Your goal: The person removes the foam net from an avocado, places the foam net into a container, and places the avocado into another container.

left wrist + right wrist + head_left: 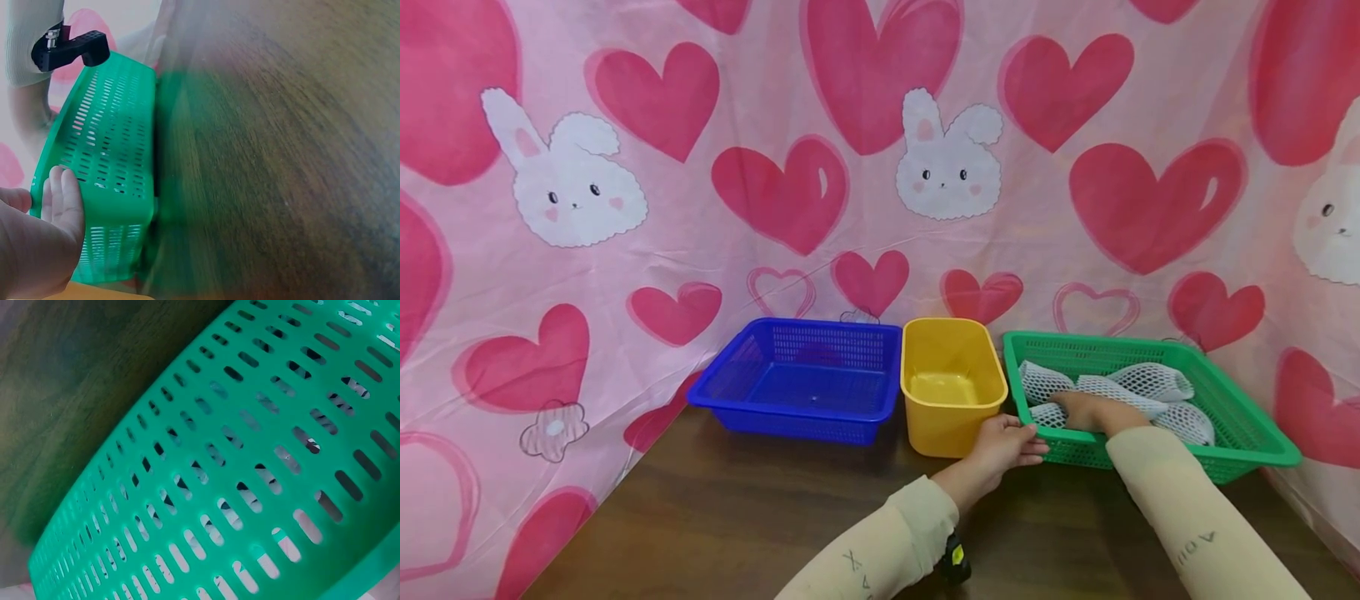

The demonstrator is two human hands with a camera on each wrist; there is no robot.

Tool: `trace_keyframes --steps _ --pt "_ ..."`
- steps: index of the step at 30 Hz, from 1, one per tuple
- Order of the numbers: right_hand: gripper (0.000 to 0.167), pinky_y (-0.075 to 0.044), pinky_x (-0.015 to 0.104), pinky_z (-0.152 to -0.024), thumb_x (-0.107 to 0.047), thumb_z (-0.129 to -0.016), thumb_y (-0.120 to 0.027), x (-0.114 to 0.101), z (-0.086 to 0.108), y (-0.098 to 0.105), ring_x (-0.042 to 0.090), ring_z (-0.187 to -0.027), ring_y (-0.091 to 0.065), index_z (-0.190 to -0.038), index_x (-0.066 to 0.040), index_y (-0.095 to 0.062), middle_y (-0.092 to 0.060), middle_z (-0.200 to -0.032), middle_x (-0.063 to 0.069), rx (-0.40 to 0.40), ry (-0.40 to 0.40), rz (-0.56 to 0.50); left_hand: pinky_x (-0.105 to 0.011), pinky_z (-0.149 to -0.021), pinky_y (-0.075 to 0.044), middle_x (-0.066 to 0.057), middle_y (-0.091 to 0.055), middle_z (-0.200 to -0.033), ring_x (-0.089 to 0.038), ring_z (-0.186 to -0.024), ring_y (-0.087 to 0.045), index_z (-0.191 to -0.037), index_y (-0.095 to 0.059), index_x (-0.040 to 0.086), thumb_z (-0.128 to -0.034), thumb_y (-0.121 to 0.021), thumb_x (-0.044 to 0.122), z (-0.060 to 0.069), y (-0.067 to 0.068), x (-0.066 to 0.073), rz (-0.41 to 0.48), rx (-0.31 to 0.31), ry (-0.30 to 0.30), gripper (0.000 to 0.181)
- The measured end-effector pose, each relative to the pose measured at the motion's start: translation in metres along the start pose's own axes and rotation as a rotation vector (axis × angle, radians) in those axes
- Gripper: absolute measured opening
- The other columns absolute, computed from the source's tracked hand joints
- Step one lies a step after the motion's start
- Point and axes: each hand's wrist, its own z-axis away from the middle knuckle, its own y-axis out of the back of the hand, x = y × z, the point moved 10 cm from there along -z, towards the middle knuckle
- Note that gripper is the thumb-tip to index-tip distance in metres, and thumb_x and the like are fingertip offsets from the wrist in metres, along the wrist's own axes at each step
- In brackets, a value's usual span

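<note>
A green plastic basket point(1247, 421) with slotted walls stands at the right of the table, holding several bundles in white foam netting point(1153, 382). What is inside the netting cannot be made out. My left hand point(1003, 446) pinches the basket's near left corner at the rim; in the left wrist view its fingers point(65, 194) lie along the outer wall. My right hand point(1093, 411) reaches over the near rim, in among the netted bundles. Its fingertips are hidden there. The basket's slotted wall point(250, 456) fills most of the right wrist view and hides that hand.
A yellow bin point(951, 429) stands left of the green basket, close to my left hand. Beyond it is a blue slotted basket point(797, 427), with no contents visible. All three stand on a dark wooden table point(700, 500) before a pink heart-patterned cloth point(880, 225).
</note>
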Motion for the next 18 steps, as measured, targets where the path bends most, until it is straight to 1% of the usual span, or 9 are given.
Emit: trace_keyframes --steps 5,9,12,18 --pt "0.079 -0.028 0.067 -0.1 -0.03 -0.082 -0.077 0.0007 -0.0016 0.0018 0.056 -0.127 -0.032 -0.137 0.013 -0.039 -0.038 -0.138 0.037 0.012 0.019 0.012 -0.038 -0.072 -0.057 -0.015 -0.07 -0.083 -0.029 -0.082 -0.071 -0.097 -0.059 0.002 -0.0965 -0.06 0.008 0.0 -0.0016 0.0024 -0.009 -0.007 -0.009 0.006" --pt "0.074 -0.029 0.065 -0.1 -0.027 -0.085 -0.074 -0.0005 -0.0028 0.0026 0.056 -0.126 -0.034 -0.136 0.015 -0.039 -0.039 -0.136 0.038 0.019 0.057 0.05 -0.037 -0.072 -0.057 -0.016 -0.07 -0.084 -0.028 -0.082 -0.071 -0.097 -0.059 0.002 -0.0966 -0.059 0.009 0.001 -0.0014 0.0033 -0.014 -0.008 -0.005 0.007" --pt "0.073 -0.032 0.064 -0.098 -0.028 -0.085 -0.073 -0.0015 -0.0024 0.0031 0.056 -0.123 -0.038 -0.134 0.014 -0.041 -0.043 -0.134 0.037 0.03 0.091 0.066 -0.037 -0.071 -0.057 -0.016 -0.07 -0.084 -0.028 -0.082 -0.071 -0.097 -0.059 0.002 -0.0968 -0.059 0.009 0.0016 -0.0008 0.0025 -0.02 -0.006 0.0 0.007" --pt "0.073 -0.034 0.065 -0.096 -0.028 -0.083 -0.074 -0.0013 0.0029 0.0063 0.056 -0.122 -0.04 -0.135 0.012 -0.041 -0.044 -0.133 0.037 0.053 0.11 0.044 -0.036 -0.071 -0.057 -0.016 -0.07 -0.083 -0.028 -0.081 -0.071 -0.097 -0.059 0.002 -0.097 -0.059 0.009 0.0015 -0.0003 0.0011 -0.02 -0.005 0.011 0.007"
